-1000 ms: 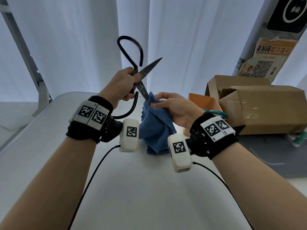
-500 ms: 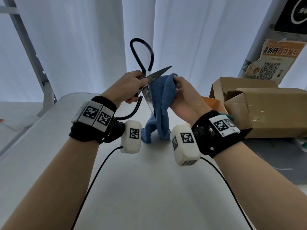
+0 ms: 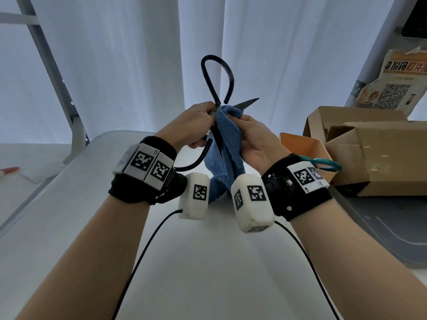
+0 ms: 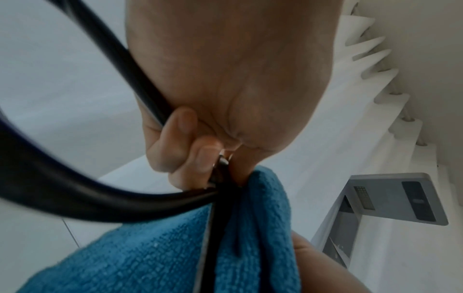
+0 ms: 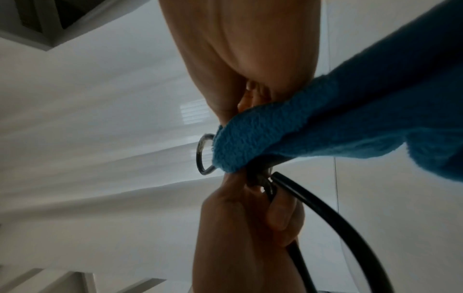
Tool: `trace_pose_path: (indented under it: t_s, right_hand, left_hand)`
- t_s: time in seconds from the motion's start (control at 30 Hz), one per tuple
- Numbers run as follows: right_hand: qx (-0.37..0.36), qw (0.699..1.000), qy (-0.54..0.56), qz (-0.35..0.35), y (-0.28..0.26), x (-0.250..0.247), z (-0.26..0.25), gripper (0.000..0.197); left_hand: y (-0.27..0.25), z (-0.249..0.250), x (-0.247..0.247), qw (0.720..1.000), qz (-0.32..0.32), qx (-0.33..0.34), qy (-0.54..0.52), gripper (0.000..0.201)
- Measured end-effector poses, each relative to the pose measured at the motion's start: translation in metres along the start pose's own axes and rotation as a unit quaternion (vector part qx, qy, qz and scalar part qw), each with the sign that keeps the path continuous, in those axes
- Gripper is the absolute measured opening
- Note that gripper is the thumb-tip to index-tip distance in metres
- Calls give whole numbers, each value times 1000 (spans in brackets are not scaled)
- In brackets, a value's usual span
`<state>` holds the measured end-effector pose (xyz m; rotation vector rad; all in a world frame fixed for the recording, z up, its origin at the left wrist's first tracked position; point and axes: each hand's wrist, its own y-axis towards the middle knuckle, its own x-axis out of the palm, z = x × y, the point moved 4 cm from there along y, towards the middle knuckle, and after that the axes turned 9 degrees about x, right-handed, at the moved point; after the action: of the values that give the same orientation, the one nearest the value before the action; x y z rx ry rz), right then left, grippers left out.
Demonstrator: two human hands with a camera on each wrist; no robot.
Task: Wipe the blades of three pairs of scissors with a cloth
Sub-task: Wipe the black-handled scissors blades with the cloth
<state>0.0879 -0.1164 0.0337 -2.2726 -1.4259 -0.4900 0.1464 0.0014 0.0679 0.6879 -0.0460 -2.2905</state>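
My left hand (image 3: 196,125) grips large black scissors (image 3: 218,82) at the pivot, held up above the white table (image 3: 208,262). One loop handle stands up, the other curves down past my left wrist. The scissors are spread, and one blade tip (image 3: 250,102) pokes out to the right. My right hand (image 3: 249,135) pinches a blue cloth (image 3: 227,144) folded over the blade close to the pivot. The cloth hangs down between both wrists. In the left wrist view the fingers (image 4: 175,146) curl round the black handle (image 4: 95,202) with the cloth (image 4: 155,253) below. The right wrist view shows the cloth (image 5: 313,126) over the pivot.
An orange container (image 3: 302,146) stands right of my right wrist, with a teal scissor handle (image 3: 328,163) sticking out. Cardboard boxes (image 3: 374,153) sit at the right on a grey mat (image 3: 381,232). White curtains hang behind. A grey metal frame (image 3: 57,72) rises at the left.
My right hand has slid the cloth along the upper blade towards the pivot, so less bare blade shows. Both hands and the scissors sit a little higher in view.
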Motion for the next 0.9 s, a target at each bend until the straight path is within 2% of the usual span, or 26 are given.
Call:
trace_pose_path:
  t_s: [0.23, 0.47, 0.77, 0.9]
  right_hand:
    - [0, 1000, 9, 6, 2, -3, 0, 27]
    - [-19, 999, -34, 9, 0, 11, 0, 19]
    - [-26, 998, -56, -19, -1, 10, -9, 28]
    - [-46, 996, -69, -24, 0, 12, -14, 28]
  left_hand:
    - [-2, -1, -6, 1000, 4, -4, 18, 25]
    - [-4, 1, -10, 1000, 8, -3, 27, 25]
    - [-1, -2, -18, 999, 22, 3, 32, 23]
    - [1, 0, -16, 1000, 5, 9, 14, 22]
